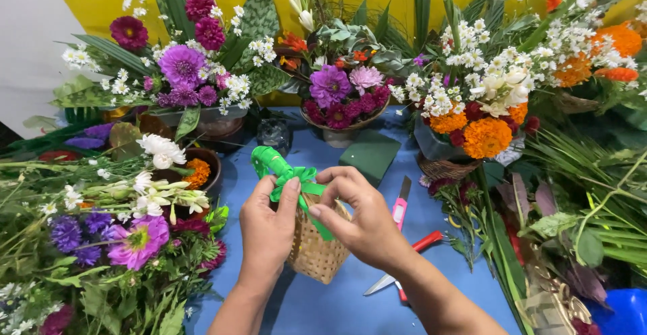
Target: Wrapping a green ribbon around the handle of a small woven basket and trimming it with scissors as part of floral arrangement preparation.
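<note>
**Two hands at a green ribbon on a small woven basket**

Head view, looking down on a blue surface (337, 294). At centre, a small woven basket (315, 251) is held tilted above the surface between both hands. The left hand (266, 230) wraps the basket's left side, its fingers pinching a green ribbon (283, 170) at the bow. The right hand (364, 217) lies over the basket's top right, thumb and forefinger closed on a strand of the same ribbon. Just right of the hands, on the surface, lie a pink utility knife (401, 207) and red-handled scissors (411, 257), the scissors partly hidden by the right forearm. A dark green foam block (369, 154) rests behind the basket. Flower arrangements ring the surface: purple zinnias (182, 65) at upper left, orange marigolds (486, 136) at right, loose stems at left.
</note>
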